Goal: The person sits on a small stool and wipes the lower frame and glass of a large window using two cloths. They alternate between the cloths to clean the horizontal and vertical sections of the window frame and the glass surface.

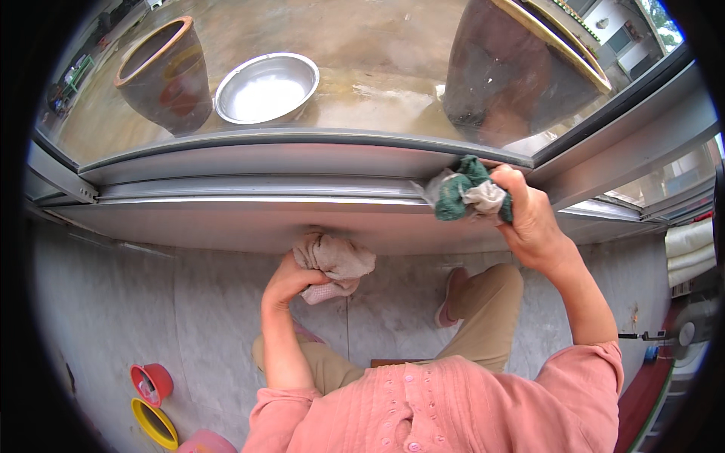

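Right hand [529, 215] is up at the window track [257, 189], its grip bunched tight around a green and white cloth [467, 195], which it presses against the right end of the metal rail, just under the glass. Left hand [291, 279] sits lower, its grip closed on a beige rag [336, 260] that meets the underside edge of the sill [226, 223]. To wipe well here, my read is to keep the green cloth folded into a firm edge, push it down into the groove and not skim the top, and draw it along the rail in one steady line. The cloth bulges out ahead of the right fingers, toward the left, thumb side nearest the glass; the rag hangs out to the right of the left fist. Outside the pane, a brown clay jar [162, 72] and a steel bowl [266, 87] stand well apart from both hands.
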`<state>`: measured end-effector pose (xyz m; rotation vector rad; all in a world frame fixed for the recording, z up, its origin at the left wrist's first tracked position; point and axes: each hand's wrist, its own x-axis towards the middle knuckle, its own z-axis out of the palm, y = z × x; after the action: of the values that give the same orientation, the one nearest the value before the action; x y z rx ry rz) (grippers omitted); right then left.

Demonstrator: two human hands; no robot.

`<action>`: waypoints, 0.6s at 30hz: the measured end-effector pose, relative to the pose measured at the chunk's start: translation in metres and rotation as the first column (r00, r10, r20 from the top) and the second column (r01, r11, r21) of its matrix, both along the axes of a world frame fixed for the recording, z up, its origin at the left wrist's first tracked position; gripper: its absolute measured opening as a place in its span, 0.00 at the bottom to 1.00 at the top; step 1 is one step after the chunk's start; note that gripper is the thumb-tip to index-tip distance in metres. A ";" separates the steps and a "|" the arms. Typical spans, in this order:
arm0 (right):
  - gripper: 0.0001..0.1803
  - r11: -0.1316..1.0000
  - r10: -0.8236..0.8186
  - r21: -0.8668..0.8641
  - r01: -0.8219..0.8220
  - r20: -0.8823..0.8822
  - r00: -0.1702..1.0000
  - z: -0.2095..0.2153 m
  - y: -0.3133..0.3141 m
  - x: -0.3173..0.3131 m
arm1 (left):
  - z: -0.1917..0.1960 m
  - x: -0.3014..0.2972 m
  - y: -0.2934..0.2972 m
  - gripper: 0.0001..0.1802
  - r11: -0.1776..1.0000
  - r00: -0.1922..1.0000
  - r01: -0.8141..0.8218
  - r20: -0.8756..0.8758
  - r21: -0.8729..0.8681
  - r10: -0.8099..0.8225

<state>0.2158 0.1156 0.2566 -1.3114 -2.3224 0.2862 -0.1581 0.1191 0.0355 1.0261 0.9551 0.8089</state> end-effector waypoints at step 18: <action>0.40 0.791 -0.608 -0.545 0.277 -0.651 0.455 0.003 -0.133 0.130 | -0.010 0.004 0.017 0.48 0.984 0.984 0.180 -0.009 0.009 -0.180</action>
<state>0.3459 -0.0170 0.2598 -1.4836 -1.0952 0.9522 -0.1544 0.1357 0.0256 1.1080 0.8518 0.6605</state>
